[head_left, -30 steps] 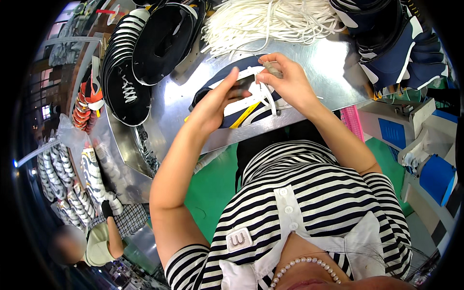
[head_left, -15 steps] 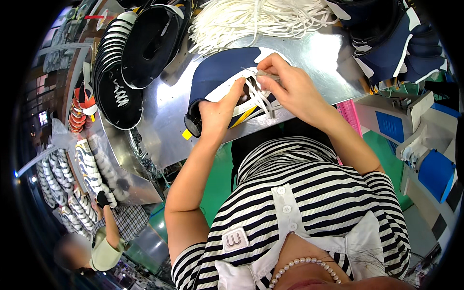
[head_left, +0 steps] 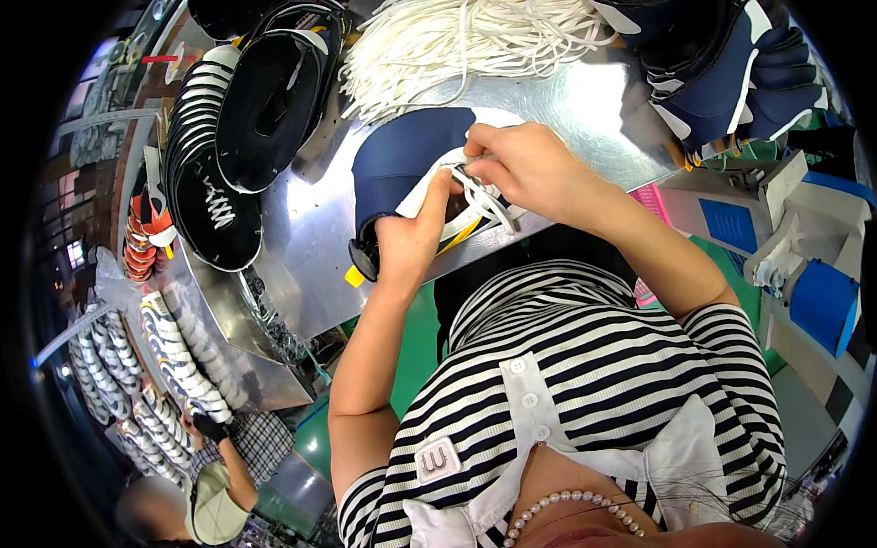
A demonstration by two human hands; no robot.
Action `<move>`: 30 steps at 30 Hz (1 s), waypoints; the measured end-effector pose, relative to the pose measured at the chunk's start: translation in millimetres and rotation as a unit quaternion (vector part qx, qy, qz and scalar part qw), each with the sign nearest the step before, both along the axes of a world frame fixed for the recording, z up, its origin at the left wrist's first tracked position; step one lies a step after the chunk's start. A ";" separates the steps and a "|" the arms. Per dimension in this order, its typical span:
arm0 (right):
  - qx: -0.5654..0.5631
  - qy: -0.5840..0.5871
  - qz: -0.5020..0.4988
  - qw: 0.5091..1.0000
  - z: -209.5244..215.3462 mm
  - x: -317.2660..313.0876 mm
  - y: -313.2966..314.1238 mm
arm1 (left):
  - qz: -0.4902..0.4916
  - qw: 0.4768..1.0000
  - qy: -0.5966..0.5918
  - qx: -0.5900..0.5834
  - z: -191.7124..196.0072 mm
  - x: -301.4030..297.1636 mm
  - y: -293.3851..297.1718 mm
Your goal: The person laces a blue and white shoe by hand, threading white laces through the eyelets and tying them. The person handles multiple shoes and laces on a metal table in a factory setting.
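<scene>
A navy shoe upper [head_left: 402, 151] is lying at the upper centre of the frame, a white lace [head_left: 479, 195] partly strung across its opening.
Several strands are already crossing the opening and some are looping slackly at its lower side, so the lacing is looking under way, not finished; fingers are hiding how many holes are left. The left hand [head_left: 413, 239] is holding the upper, its grip pressing a thumb on the white facing [head_left: 418, 194]; the right hand [head_left: 537, 173] is bringing thumb and forefinger close together at the opening's upper edge, though I cannot tell whether that grip is pinching the lace. A metal bench [head_left: 306, 260] is supporting everything; a pile of white laces [head_left: 457, 57] is lying at top centre.
</scene>
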State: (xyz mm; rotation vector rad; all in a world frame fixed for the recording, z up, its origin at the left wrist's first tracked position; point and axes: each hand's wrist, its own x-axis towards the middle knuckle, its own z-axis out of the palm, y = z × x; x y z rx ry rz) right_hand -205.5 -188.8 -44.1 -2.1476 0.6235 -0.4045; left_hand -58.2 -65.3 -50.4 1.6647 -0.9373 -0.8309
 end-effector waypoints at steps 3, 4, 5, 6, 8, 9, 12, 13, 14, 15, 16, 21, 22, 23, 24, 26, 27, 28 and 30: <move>-0.019 0.025 0.021 0.999 3.9 5.9 1.6 | -0.016 0.999 -0.032 -0.027 -2.5 -0.8 6.9; -0.018 0.051 0.032 0.998 8.3 6.9 -0.9 | -0.013 0.999 -0.030 0.021 2.4 -1.4 11.9; -0.017 0.075 0.044 0.996 15.4 7.0 -5.1 | -0.008 0.999 0.019 0.031 4.0 0.4 12.7; -0.016 0.100 0.056 0.993 19.2 6.6 -6.0 | -0.002 0.997 0.068 0.041 4.2 3.5 12.9; -0.043 0.124 0.049 0.990 22.7 4.1 3.0 | 0.015 0.989 0.142 0.041 7.5 0.0 13.3; -0.058 0.136 0.045 0.988 23.8 3.4 5.6 | 0.003 0.991 0.125 0.041 6.4 0.3 13.7; -0.137 0.133 0.062 0.980 17.6 9.6 15.5 | -0.010 0.998 0.066 0.016 7.2 -11.8 14.5; -0.153 0.143 0.070 0.975 17.2 13.6 18.9 | 0.000 0.999 0.040 -0.009 11.2 -24.0 12.6; -0.181 0.152 0.081 0.968 12.7 17.0 20.0 | -0.006 1.000 0.010 -0.019 5.0 -23.8 13.1; -0.173 0.142 0.081 0.971 9.0 16.4 19.2 | -0.009 0.999 0.032 0.014 3.9 -20.9 13.7; -0.165 0.132 0.082 0.974 5.7 15.4 17.9 | -0.012 0.997 0.053 0.047 5.7 -15.6 13.8; -0.111 0.161 0.027 0.980 32.1 -0.4 -9.7 | 0.000 0.974 0.190 0.123 11.7 8.8 7.6; -0.057 0.147 -0.017 0.987 40.1 0.0 -12.8 | 0.005 0.974 0.188 0.127 11.5 14.1 9.8; 0.010 0.052 -0.026 0.998 31.1 3.7 -13.9 | 0.001 0.974 0.187 0.131 10.6 17.8 10.5; 0.077 -0.041 -0.040 0.995 7.7 8.1 -13.8 | -0.010 0.973 0.188 0.136 9.8 18.3 7.4; 0.125 -0.100 -0.064 0.985 -30.9 13.9 -5.1 | 0.018 0.984 0.159 0.084 17.0 2.0 -0.7; -0.004 -0.154 -0.090 0.984 -36.9 17.6 3.2 | 0.017 0.986 0.129 0.102 14.9 3.7 -1.1; -0.011 -0.133 -0.090 0.987 -37.7 18.4 1.6 | 0.025 0.988 0.097 0.114 16.1 3.1 -5.6; -0.015 -0.107 -0.085 0.991 -38.6 20.1 5.9 | 0.021 0.994 0.060 0.092 5.8 6.7 -5.0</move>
